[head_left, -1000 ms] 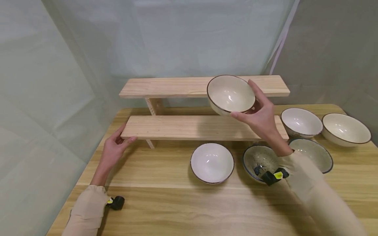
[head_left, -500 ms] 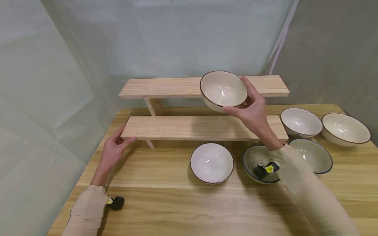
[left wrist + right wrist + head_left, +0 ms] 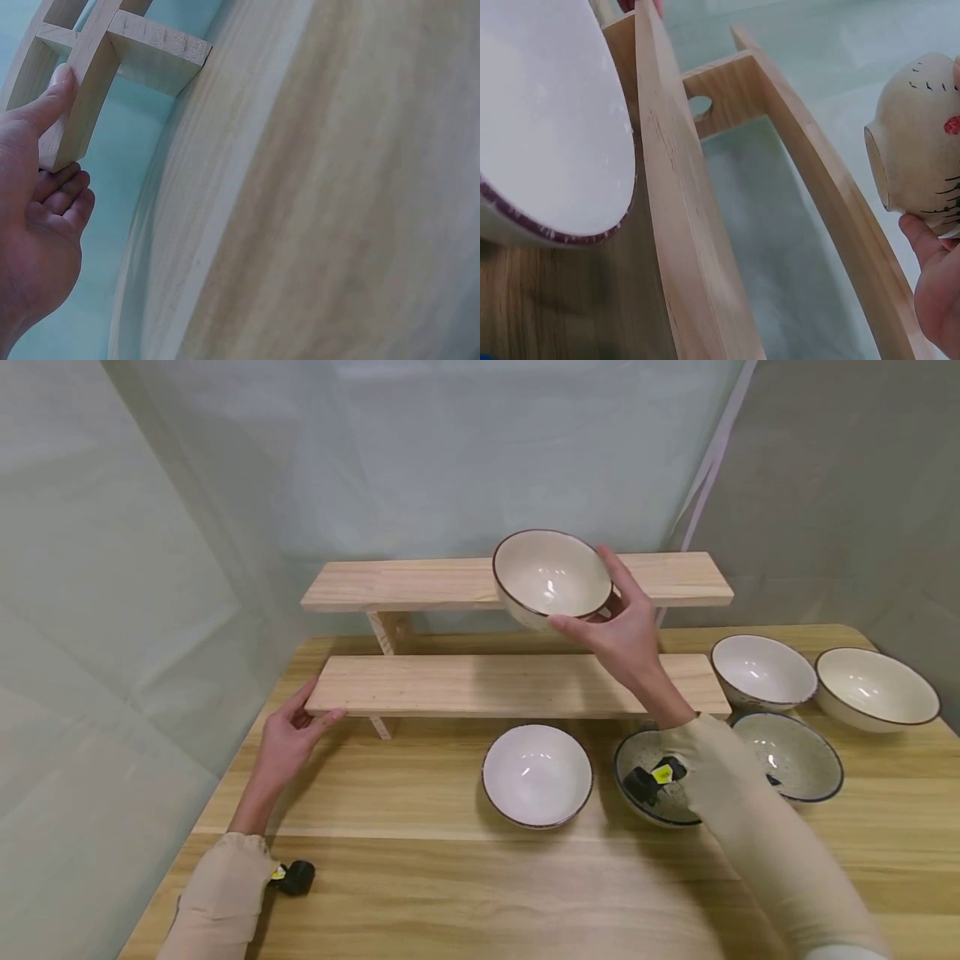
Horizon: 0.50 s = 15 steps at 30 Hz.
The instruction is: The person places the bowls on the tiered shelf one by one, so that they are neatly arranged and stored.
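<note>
My right hand (image 3: 626, 631) grips a cream bowl with a dark brown rim (image 3: 551, 572) by its right side, thumb in front. The bowl is held tilted, in front of the upper board of a two-tier wooden shelf (image 3: 420, 685). In the right wrist view the outside of this bowl (image 3: 922, 142) shows a red mark and dark strokes, its foot off the wood. My left hand (image 3: 288, 735) holds the left end of the lower board; in the left wrist view its thumb (image 3: 56, 97) lies on one face and the fingers curl at the end.
A white bowl (image 3: 537, 775) stands on the table in front of the shelf. To its right are a speckled bowl (image 3: 637, 752), partly behind my right sleeve, and a grey-green bowl (image 3: 798, 756). Further right stand another white bowl (image 3: 765, 668) and a wide cream bowl (image 3: 877, 689).
My right hand has carried the cream bowl left and slightly upward, toward the upper board. The left hand has stayed at the lower board's end.
</note>
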### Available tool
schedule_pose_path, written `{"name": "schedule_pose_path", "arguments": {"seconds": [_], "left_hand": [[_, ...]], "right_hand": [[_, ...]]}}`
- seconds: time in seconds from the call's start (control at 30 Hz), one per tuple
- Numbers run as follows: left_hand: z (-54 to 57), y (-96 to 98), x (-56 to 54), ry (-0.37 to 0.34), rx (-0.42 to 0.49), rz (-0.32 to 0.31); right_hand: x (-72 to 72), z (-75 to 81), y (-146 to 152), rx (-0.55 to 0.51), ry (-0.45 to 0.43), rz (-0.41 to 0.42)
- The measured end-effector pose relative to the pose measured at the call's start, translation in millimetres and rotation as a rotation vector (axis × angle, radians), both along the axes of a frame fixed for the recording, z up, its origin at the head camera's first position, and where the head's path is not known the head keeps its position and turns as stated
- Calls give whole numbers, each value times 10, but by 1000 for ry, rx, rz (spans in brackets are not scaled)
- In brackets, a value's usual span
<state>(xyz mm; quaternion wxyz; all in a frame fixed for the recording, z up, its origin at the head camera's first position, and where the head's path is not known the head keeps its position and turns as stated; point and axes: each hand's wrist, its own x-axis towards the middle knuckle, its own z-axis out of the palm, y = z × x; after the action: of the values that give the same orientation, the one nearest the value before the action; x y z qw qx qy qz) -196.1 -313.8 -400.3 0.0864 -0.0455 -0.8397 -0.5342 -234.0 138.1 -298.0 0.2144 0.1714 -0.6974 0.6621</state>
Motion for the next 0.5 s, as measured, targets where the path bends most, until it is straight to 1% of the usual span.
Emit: {"name": "schedule_pose_path", "arguments": {"seconds": [0.27, 0.5], "left_hand": [[-2, -8, 0, 4, 2, -2], [15, 6, 24, 2, -8, 5]], "right_hand": [[-58, 2, -91, -37, -23, 15], [-91, 5, -160, -52, -5, 31]]}}
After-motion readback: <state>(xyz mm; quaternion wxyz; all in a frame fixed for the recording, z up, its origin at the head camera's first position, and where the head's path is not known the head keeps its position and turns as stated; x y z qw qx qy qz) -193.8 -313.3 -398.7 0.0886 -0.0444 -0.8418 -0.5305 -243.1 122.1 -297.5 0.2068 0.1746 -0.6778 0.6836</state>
